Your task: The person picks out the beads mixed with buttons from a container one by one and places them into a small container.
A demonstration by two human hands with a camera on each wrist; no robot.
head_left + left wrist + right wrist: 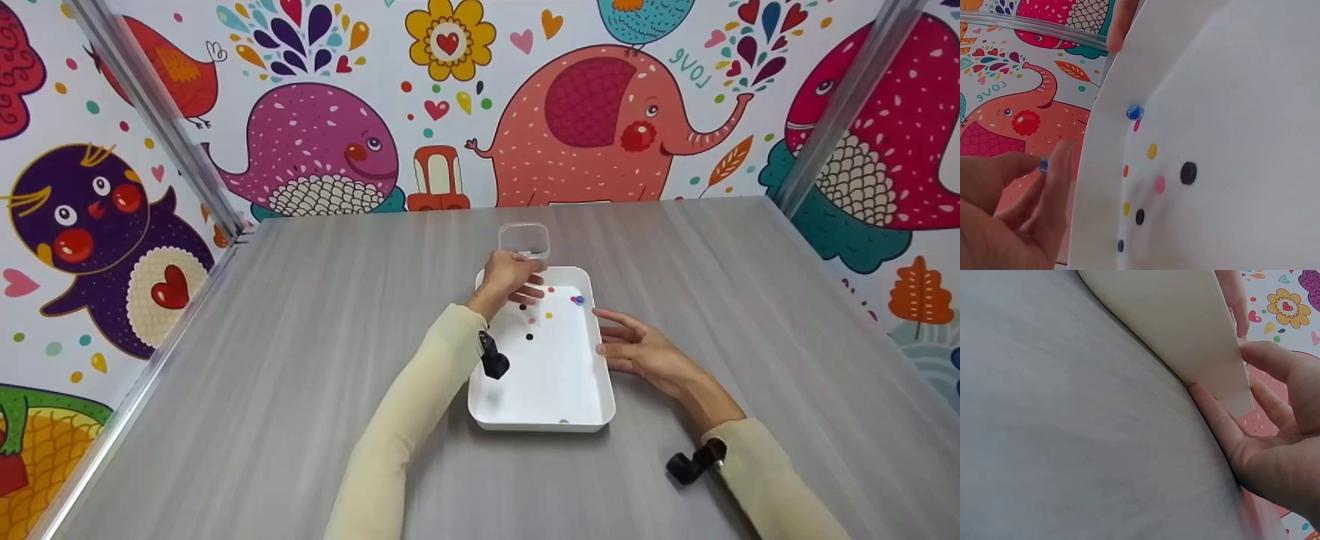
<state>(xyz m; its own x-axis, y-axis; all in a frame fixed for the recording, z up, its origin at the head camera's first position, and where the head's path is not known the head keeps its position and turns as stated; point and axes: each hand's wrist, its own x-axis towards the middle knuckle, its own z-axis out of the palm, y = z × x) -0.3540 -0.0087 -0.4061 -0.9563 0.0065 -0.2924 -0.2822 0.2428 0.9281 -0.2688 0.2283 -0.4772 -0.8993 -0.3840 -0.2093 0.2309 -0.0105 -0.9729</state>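
Note:
My left hand (511,277) is over the far left end of a white tray (547,382), near a small clear container (524,226). In the left wrist view its thumb and finger pinch a small blue glass marble (1043,165), mostly covered by the fingertips. Inside the tray lie another blue marble (1135,112) beside a magenta piece (1137,126), and several small flat pieces, among them a black one (1188,173), a pink one (1159,184) and a yellow one (1152,151). With extended fingers, my right hand (646,356) touches the tray's right outer wall (1162,315).
The tray stands on a grey wood-grain table (300,337). Behind it rises a wall panel (480,172) printed with cartoon animals, with metal posts (161,112) at the corners. A small greenish piece (564,421) lies at the tray's near edge.

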